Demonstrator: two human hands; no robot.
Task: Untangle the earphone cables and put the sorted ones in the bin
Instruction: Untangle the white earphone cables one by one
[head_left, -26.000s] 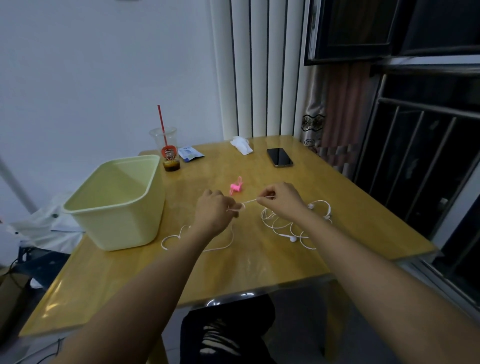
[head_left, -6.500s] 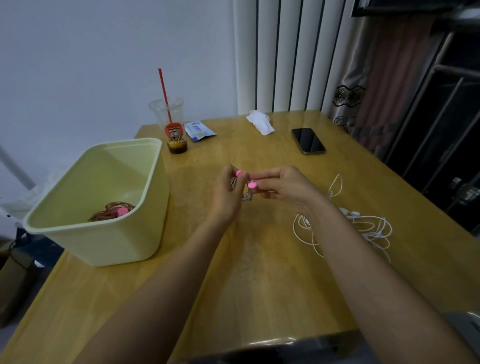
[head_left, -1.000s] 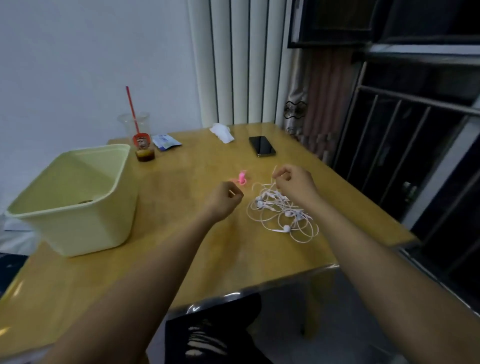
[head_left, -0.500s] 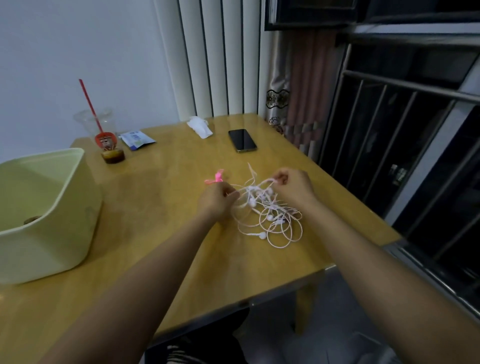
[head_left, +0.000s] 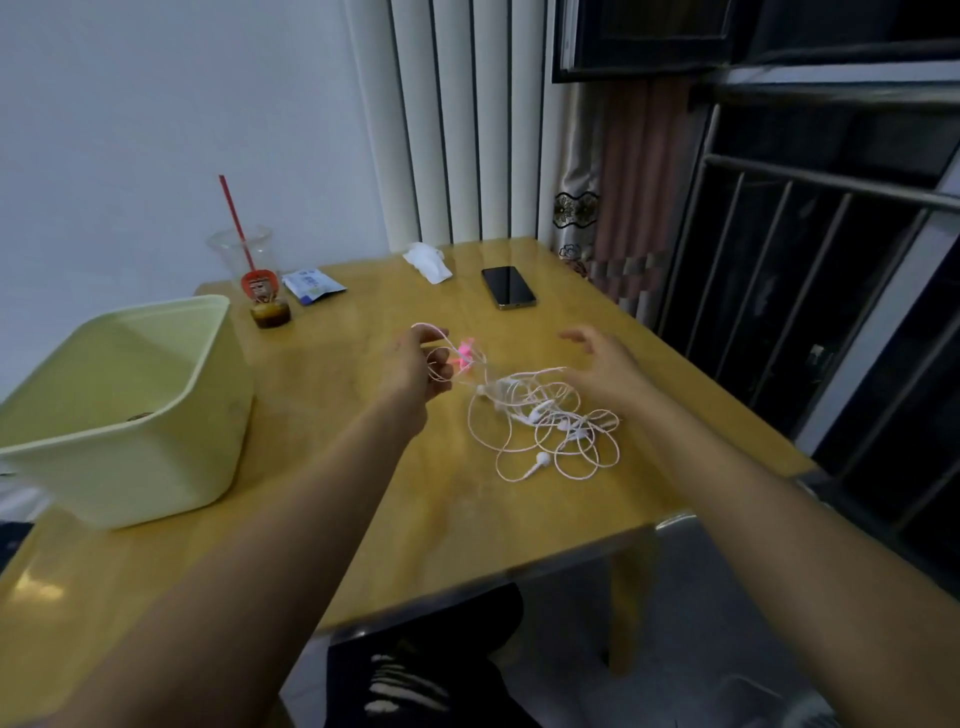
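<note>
Earphone cables (head_left: 550, 426), thin and white, lie in a loose knot of overlapping loops on the glossy wooden table (head_left: 467, 519), nearer its right edge, with small rounded buds showing among the strands. The left hand (head_left: 415, 371) has its fingers curled around one strand, which arches in a narrow loop above the knuckles and runs down into the tangle. A small pink piece (head_left: 466, 356), blurred, sits just beyond those fingers. The right hand (head_left: 602, 364) hovers over the far side of the tangle, fingers spread and relaxed, gripping nothing. A pale yellow-green plastic bin (head_left: 156, 405), smooth-walled with rounded corners, stands at the left edge. Along the far edge are a clear cup (head_left: 260, 280) with a red straw, a flat packet (head_left: 311, 283), a crumpled tissue (head_left: 427, 260) and a dark, flat phone (head_left: 508, 287).
</note>
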